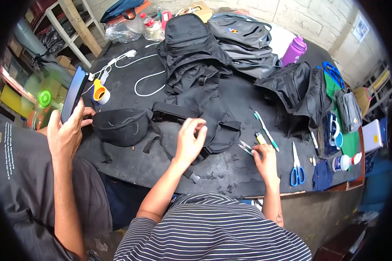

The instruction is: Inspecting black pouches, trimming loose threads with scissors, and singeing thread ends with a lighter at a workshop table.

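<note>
Fingers of the left hand point(189, 140) curl loosely with nothing visible in them, over the tabletop point(244, 176) beside a black strapped fabric piece point(224, 137). Right-hand fingers point(258, 153) bend down at the teal handles of small thread snips point(247, 148), though whether they grip them I cannot tell; a green-and-white toothbrush point(268, 134) lies just beyond, blue-handled scissors point(297, 169) to the right.

Right grip point(265, 157) at small snips point(247, 149), left grip point(190, 139) above black straps point(214, 146)
</note>
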Demonstrator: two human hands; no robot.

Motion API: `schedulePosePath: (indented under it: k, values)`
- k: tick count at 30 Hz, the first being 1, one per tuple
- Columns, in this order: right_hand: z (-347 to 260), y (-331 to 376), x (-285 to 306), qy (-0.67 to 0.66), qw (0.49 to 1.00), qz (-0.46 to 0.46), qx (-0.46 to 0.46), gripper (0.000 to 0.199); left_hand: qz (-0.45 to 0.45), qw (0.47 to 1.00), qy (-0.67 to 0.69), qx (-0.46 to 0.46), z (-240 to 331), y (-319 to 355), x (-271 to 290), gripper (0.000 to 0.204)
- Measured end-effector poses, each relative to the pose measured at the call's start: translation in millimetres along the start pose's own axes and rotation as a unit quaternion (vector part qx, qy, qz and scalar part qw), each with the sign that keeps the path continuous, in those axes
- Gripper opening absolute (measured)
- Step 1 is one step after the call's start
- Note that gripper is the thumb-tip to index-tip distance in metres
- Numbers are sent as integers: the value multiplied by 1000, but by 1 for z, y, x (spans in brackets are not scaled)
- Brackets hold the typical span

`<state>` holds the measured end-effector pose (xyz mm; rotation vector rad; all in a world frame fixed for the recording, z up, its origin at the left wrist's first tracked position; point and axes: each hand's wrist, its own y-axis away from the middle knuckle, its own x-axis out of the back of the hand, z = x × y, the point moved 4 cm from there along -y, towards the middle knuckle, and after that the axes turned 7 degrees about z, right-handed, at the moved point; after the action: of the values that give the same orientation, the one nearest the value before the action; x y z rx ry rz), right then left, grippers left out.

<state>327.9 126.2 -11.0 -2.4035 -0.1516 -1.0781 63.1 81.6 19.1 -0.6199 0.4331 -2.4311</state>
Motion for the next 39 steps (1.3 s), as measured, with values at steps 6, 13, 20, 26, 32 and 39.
schedulePosePath:
  k: [6, 13, 20, 26, 32, 39]
  values:
    - [-7, -4, -7, -13, 1000, 3, 1, 11, -181, 957, -226, 7, -4, 31, -5, 55]
    - [-48, -32, -19, -115, 992, 28, 51, 49, -157, 983, -33, 92, 27, 20, 24, 55]
    - [-29, -34, -59, -210, 975, 53, -54, 25, -154, 946, 276, 78, 64, 7, 53, 55]
    - [-20, -29, -65, -236, 963, 42, -127, 9, -165, 957, 190, 142, 47, 12, 69, 36]
    - [-13, -30, -67, -234, 964, 57, -109, 7, -149, 969, 138, 140, 33, 12, 71, 33]
    - [-2, -23, -85, -396, 900, 82, -163, 14, -236, 954, 71, 170, 15, 22, 66, 41]
